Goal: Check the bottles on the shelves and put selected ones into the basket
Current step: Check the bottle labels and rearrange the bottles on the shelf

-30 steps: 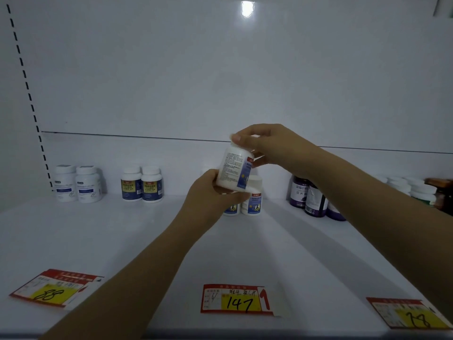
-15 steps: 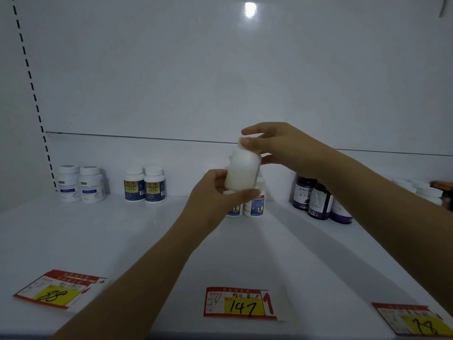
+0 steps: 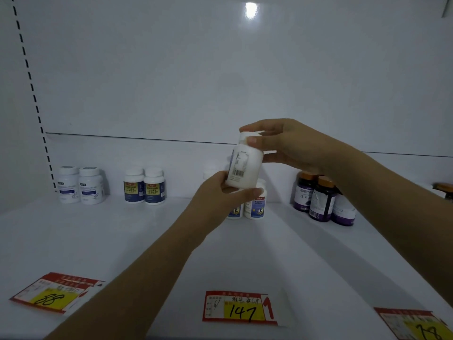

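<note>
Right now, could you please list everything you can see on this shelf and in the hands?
Held bottle: one, white, barcode towards the camera, in the air between both hands.
Plain-label bottles: two, white, back left of the shelf.
Blue-and-yellow-label bottles: two, white, back, left of centre.
Blue-label bottles: at least two, white, back centre, partly hidden behind the hands.
Dark bottles: three, dark purple, back right.
Price tags: three, red and yellow, front edge, marked 88, 147, 78.
Shelf: one, white.
Left hand: holds the held bottle's base.
Right hand: pinches its cap.
</note>
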